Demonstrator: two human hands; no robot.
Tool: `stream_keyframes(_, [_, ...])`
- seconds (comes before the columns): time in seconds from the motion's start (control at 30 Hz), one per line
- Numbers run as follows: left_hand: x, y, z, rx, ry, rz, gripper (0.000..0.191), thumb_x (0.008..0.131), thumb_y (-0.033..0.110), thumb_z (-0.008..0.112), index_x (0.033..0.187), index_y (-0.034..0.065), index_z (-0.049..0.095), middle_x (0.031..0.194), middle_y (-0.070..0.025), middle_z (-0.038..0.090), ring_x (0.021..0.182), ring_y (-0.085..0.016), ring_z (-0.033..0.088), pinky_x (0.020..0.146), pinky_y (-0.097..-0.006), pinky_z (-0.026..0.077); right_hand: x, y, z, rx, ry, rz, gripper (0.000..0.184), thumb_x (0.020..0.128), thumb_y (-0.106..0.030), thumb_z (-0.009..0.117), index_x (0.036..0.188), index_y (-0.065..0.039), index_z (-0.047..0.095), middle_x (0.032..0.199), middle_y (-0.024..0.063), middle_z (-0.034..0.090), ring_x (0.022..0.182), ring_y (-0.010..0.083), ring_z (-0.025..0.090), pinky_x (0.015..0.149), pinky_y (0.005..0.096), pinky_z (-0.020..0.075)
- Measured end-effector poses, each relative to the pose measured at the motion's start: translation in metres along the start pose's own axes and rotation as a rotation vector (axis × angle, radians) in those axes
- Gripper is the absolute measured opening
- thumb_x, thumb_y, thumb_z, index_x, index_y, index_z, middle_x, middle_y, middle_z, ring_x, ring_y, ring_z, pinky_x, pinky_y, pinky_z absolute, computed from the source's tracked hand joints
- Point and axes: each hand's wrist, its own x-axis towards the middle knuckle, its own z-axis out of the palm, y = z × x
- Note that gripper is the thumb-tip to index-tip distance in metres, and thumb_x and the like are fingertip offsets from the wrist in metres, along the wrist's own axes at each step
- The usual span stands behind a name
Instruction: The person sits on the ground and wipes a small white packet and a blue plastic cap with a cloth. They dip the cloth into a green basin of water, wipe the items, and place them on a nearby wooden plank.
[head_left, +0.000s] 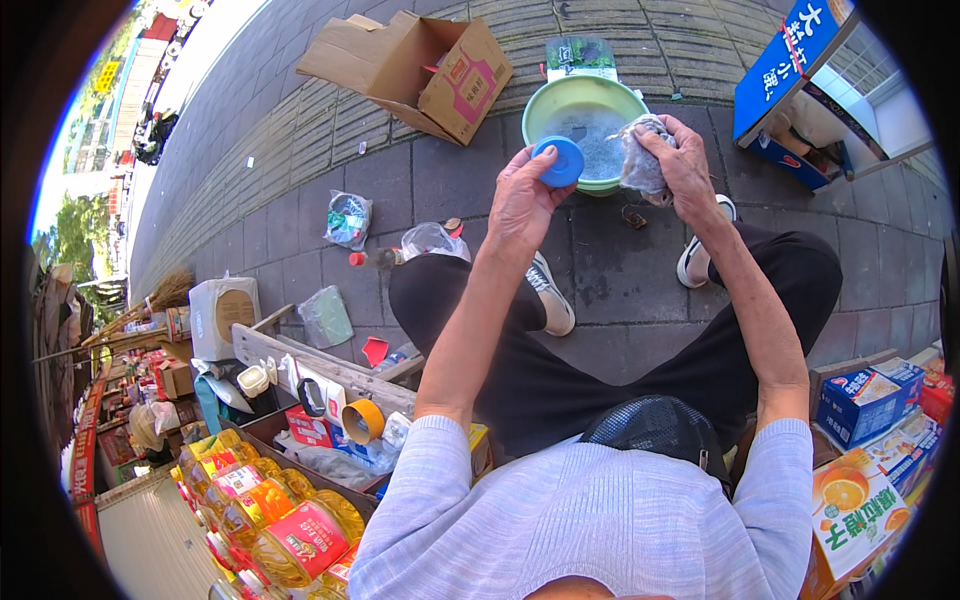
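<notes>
A round blue plastic lid (560, 162) is pinched in my left hand (523, 196), thumb on its flat face. My right hand (688, 169) grips a wet, crumpled grey cloth (641, 161). Both hands are above the near side of a light green plastic basin (547, 97), which stands on the pavement between my feet. Sudsy water (592, 142) lies in the basin, with a small dark shape showing in it. The lid and the cloth are apart. The cloth hides part of the basin's right rim.
An open cardboard box (450, 82) stands beyond the basin to the left. A blue printed carton (787, 82) is at the far right. Wrapped packets (349, 219) and a red-capped bottle (379, 259) lie on the paving. Oil bottles (300, 536) and drink cartons (855, 510) flank me.
</notes>
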Motion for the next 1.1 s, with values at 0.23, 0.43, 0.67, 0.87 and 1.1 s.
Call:
stream_keyframes(0.23, [-0.001,0.006,-0.002,-0.038,-0.006,0.005,0.028,0.094,0.017,0.063,0.117,0.0034,0.053,0.108,-0.0127,0.064,0.101,-0.029,0.066,0.081,-0.0382,0.056,-0.007,0.003,0.007,-0.037,-0.021,-0.009,0.020,0.091,-0.013,0.066,0.102,0.003,0.065,0.089,0.0071,0.069,0.074,0.0101,0.065,0.064,0.0254,0.0531])
stream_keyframes(0.43, [-0.003,0.009,-0.008,-0.083,-0.031,0.014,0.027,0.095,0.017,0.060,0.116,0.0020,0.052,0.111,-0.0164,0.063,0.103,-0.035,0.066,0.083,-0.0414,0.058,-0.021,0.022,0.015,-0.166,-0.170,0.052,0.022,0.093,-0.018,0.065,0.105,0.000,0.063,0.090,0.0044,0.067,0.077,0.0076,0.062,0.067,0.0240,0.0522])
stream_keyframes(0.67, [-0.010,0.012,-0.017,-0.188,0.014,0.085,0.027,0.095,0.017,0.058,0.116,0.0012,0.053,0.110,-0.0195,0.066,0.101,-0.036,0.067,0.083,-0.0454,0.057,-0.022,0.022,0.026,-0.376,-0.247,-0.120,0.029,0.089,-0.020,0.068,0.105,0.003,0.063,0.089,0.0064,0.066,0.080,0.0105,0.060,0.070,0.0284,0.0499])
stream_keyframes(0.87, [-0.043,0.014,0.008,-0.147,0.032,0.092,0.022,0.093,0.018,0.060,0.109,0.0044,0.057,0.101,-0.0151,0.068,0.090,-0.031,0.069,0.075,-0.0416,0.056,-0.021,0.006,0.026,-0.424,-0.325,-0.235,0.037,0.081,-0.017,0.065,0.112,0.004,0.061,0.094,0.0090,0.065,0.084,0.0162,0.060,0.077,0.0314,0.0495])
stream_keyframes(1.1, [-0.078,0.024,0.051,-0.119,-0.068,0.154,0.024,0.093,0.020,0.063,0.109,0.0019,0.057,0.096,-0.0108,0.066,0.080,-0.024,0.069,0.063,-0.0429,0.061,-0.018,0.022,0.033,-0.156,-0.415,-0.169,0.026,0.089,-0.001,0.057,0.115,0.002,0.060,0.100,0.0076,0.065,0.086,0.0129,0.061,0.076,0.0270,0.0491])
